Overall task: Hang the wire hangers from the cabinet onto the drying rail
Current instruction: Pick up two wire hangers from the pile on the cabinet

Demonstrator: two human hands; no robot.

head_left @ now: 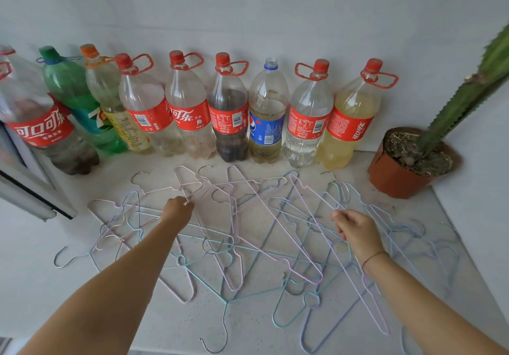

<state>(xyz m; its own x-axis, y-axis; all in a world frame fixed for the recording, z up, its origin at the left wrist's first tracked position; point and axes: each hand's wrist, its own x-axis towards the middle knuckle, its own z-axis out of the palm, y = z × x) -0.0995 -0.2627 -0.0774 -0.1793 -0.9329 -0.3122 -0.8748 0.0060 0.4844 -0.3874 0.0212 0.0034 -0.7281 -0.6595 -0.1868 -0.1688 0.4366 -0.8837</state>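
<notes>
White wall (275, 10), pale speckled surface (41, 286), wire hangers (248, 244) tangled flat across it.
Row of soda bottles (231, 112) along the wall, potted cactus (396, 173) in right corner; left grip (177, 211) pinches a pink hanger (188, 199), right grip (355, 230) pinches a lilac hanger (319, 197).

I count nine plastic bottles (190, 107) along the wall. Six are Coca-Cola bottles (309, 112), one is a green bottle (70, 90), one is an orange-capped bottle (106, 87) and one is a Pepsi bottle (267, 107). A tenth may sit at the left edge, but I can't tell. The wire hangers (248, 244) are too tangled for an exact number; I make out at least eight hooks. There is one cactus (465, 90) in one pot (391, 178). I see two hands, a left hand (179, 209) and a right hand (356, 230), and one bracelet (373, 257).
</notes>
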